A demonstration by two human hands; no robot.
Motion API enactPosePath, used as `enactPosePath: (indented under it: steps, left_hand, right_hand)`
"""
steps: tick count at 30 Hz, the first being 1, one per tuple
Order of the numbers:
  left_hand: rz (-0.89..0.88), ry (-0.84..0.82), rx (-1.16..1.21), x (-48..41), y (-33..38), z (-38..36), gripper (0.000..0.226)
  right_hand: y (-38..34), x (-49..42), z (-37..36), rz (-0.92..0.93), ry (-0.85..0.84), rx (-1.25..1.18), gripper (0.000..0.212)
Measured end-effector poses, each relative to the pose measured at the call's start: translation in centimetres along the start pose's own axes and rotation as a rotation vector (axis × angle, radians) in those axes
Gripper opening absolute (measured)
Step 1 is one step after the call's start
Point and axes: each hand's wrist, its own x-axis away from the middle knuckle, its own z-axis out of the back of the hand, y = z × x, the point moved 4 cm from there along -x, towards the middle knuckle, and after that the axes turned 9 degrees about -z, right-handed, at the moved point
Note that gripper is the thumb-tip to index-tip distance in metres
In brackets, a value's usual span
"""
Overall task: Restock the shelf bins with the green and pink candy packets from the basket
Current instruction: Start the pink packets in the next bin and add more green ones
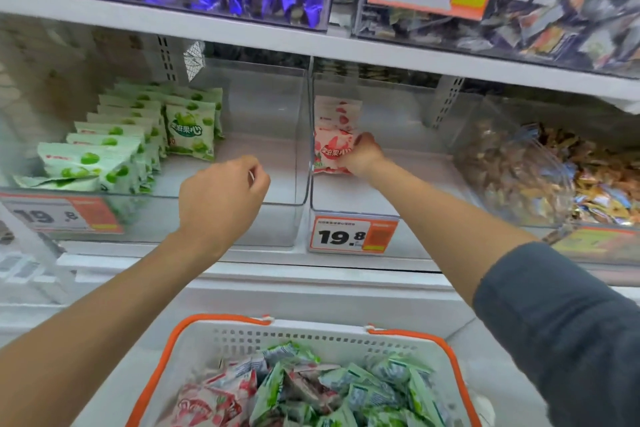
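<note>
Right grip [363, 156] pinching one pink packet [330, 153], left grip [221, 194] curled

Pink packet [330, 152] gripped by the right hand [363, 156] inside a shelf bin [346, 199].
The packet stands at the bin's left wall, in front of more pink packets [337, 111]. The left hand [221, 198], fingers curled and holding nothing, hovers at the front of the next bin [284, 149], where green packets [114, 152] stand in rows on its left side. Below, a basket [311, 336] holds both kinds mixed.
</note>
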Motion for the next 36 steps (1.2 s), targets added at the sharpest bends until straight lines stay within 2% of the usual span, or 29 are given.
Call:
enactPosePath:
  steps: [3,8,19,23,26,28,30,32,33,34,36]
  left_hand:
    - [-0.006,0.003,-0.004,0.0,0.1,0.2,0.038]
    - [-0.016,0.011,0.006,0.0,0.1,0.1,0.036]
    - [-0.053,0.053,0.052,-0.1,-0.2,-0.1,0.026]
    - [-0.118,0.209,0.277,1.2,0.8,1.7,0.021]
    - [-0.166,0.239,0.343,3.7,3.0,3.0,0.022]
    - [-0.1,0.093,0.41,6.4,4.1,2.4,0.024]
    - [-0.034,-0.251,0.413,9.8,3.8,0.0,0.025]
    - [-0.03,-0.666,0.273,13.4,2.1,-2.8,0.024]
    - [-0.038,-0.816,0.2,14.8,1.0,-3.8,0.023]
    - [-0.039,-0.912,0.128,15.6,-0.2,-4.4,0.022]
    - [-0.009,-0.996,-0.006,16.3,-2.2,-5.1,0.018]
  right_hand:
    - [-0.4,0.6,0.1,0.062,0.011,0.034,0.034]
    - [0.5,0.8,0.2,0.02,0.001,-0.009,0.03]
    - [0.5,2.0,0.9,0.01,-0.064,-0.027,0.038]
    - [0.1,5.6,3.8,0.104,0.101,0.161,0.041]
    - [0.4,10.9,5.9,0.346,0.301,0.112,0.013]
    - [1.7,15.2,5.5,0.492,0.333,0.044,0.008]
    - [4.4,18.8,3.4,0.543,0.282,0.003,0.008]
    - [8.1,21.0,-0.4,0.51,0.123,0.055,0.007]
    - [10.0,21.6,-2.7,0.473,0.004,0.131,0.009]
    - [12.0,21.9,-5.2,0.438,-0.117,0.248,0.014]
    - [15.2,21.8,-10.0,0.442,-0.32,0.51,0.031]
